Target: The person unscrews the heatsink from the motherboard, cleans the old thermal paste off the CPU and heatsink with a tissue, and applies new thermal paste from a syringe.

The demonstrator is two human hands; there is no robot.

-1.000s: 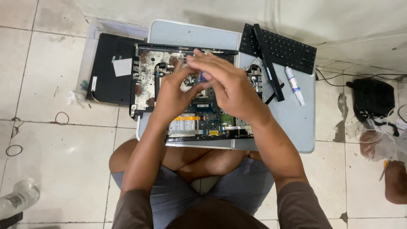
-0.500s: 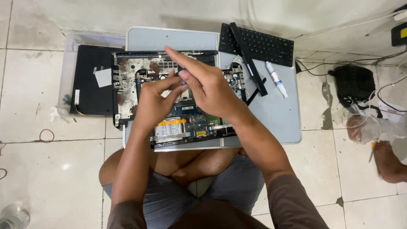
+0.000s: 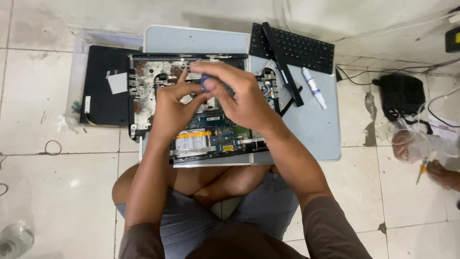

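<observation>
Over the opened laptop (image 3: 191,115), both hands meet around a small blue part (image 3: 207,82).

On the low grey tabletop (image 3: 311,129) the laptop lies with its cover off and circuit board (image 3: 211,136) bare. The right hand (image 3: 239,98) pinches the small blue part between thumb and fingers; the left hand (image 3: 175,108) is closed beside it, fingertips touching the same spot. This part looks light and stiff, probably fragile, so I judge it is best held by its edges, gently. A black keyboard (image 3: 297,48) and a white tube (image 3: 314,88) lie to the right; a black cover panel (image 3: 103,86) lies at the left.
</observation>
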